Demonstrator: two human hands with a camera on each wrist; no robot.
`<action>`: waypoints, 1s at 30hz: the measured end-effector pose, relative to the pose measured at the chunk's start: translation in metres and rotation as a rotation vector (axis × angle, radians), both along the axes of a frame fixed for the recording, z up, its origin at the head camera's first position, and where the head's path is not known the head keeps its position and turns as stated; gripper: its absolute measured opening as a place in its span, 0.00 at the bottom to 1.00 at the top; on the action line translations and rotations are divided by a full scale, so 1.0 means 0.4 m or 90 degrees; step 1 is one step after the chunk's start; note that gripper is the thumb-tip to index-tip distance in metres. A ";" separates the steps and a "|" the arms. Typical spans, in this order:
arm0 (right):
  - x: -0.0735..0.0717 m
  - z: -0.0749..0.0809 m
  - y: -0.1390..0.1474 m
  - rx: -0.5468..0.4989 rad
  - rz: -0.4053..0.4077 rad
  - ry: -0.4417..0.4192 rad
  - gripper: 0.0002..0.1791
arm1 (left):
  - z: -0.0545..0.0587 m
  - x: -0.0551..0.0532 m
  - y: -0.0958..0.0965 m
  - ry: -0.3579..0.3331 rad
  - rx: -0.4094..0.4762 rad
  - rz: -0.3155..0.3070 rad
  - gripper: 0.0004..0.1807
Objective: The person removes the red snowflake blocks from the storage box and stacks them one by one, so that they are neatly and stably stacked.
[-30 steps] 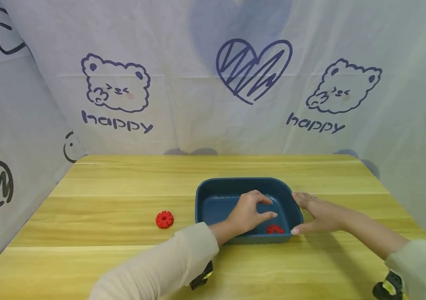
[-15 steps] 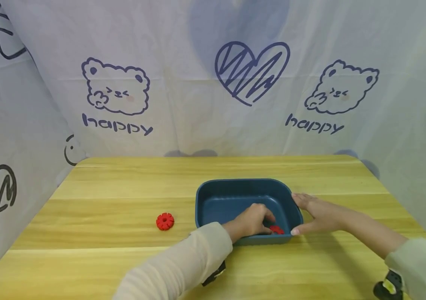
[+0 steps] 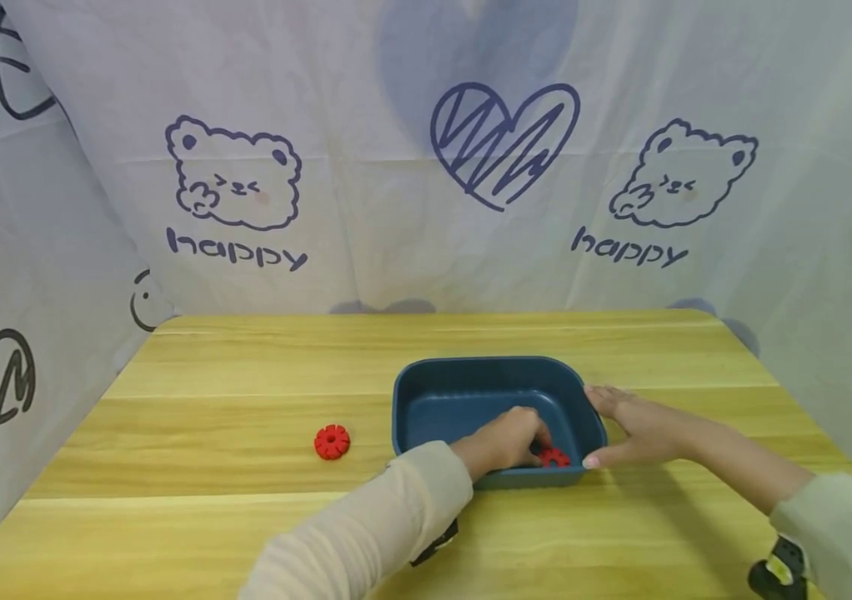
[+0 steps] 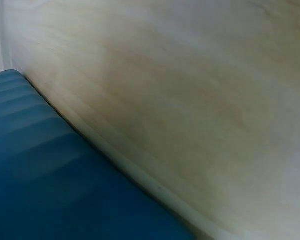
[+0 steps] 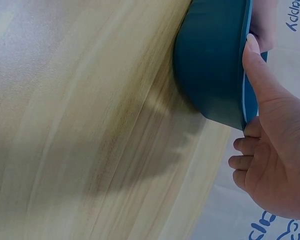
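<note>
A dark blue rectangular box (image 3: 456, 408) stands on the wooden table. Inside it, near the front right corner, my left hand (image 3: 504, 437) reaches down with curled fingers and pinches a red notched plastic disc (image 3: 555, 457). Part of that disc and the fingertips are hidden. My right hand (image 3: 644, 427) rests against the box's right end with fingers extended and thumb spread to the front corner. In the right wrist view, the thumb of the right hand (image 5: 285, 145) touches the rim. Only the box's outer wall (image 4: 55, 165) and the table show in the left wrist view.
Another red notched disc (image 3: 332, 442), with a hole in its middle, lies on the table (image 3: 208, 467) left of the box. A white printed cloth (image 3: 366, 183) hangs behind the table and along its sides.
My left hand has moved right and down inside the box, and its fingers have closed onto the red disc there. My right hand stays at the box's right end.
</note>
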State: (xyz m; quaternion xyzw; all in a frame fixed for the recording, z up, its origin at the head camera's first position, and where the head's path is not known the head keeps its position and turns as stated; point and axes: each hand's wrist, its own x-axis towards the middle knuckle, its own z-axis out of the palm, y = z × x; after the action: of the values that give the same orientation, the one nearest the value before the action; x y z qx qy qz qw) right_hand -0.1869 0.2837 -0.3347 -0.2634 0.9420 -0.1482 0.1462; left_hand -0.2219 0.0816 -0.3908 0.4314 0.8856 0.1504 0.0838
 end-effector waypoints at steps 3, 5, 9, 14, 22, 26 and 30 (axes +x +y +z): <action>-0.001 0.000 0.001 -0.003 -0.001 -0.006 0.58 | 0.001 -0.001 0.003 -0.004 -0.001 -0.001 0.10; -0.002 0.000 0.001 -0.004 0.000 -0.008 0.58 | 0.001 -0.003 0.004 -0.005 -0.002 0.001 0.10; -0.003 -0.001 0.003 -0.007 0.002 -0.007 0.58 | 0.004 -0.005 -0.001 -0.011 0.002 0.010 0.09; -0.003 -0.002 0.003 -0.007 0.003 -0.002 0.58 | 0.007 -0.011 -0.017 -0.019 0.015 0.016 0.10; -0.002 -0.002 0.000 -0.006 -0.005 -0.009 0.59 | 0.015 -0.021 -0.046 0.006 0.033 -0.014 0.12; -0.003 -0.001 0.001 -0.003 -0.008 -0.018 0.59 | 0.018 -0.023 -0.061 0.022 0.033 -0.022 0.12; -0.004 0.000 0.002 -0.002 -0.006 -0.019 0.59 | 0.028 -0.021 -0.080 0.004 0.034 -0.016 0.12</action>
State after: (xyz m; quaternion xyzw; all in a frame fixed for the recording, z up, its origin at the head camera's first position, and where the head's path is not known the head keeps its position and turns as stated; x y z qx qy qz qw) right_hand -0.1884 0.2843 -0.3348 -0.2572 0.9406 -0.1539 0.1593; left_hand -0.2301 0.0497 -0.3797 0.4450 0.8761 0.1715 0.0711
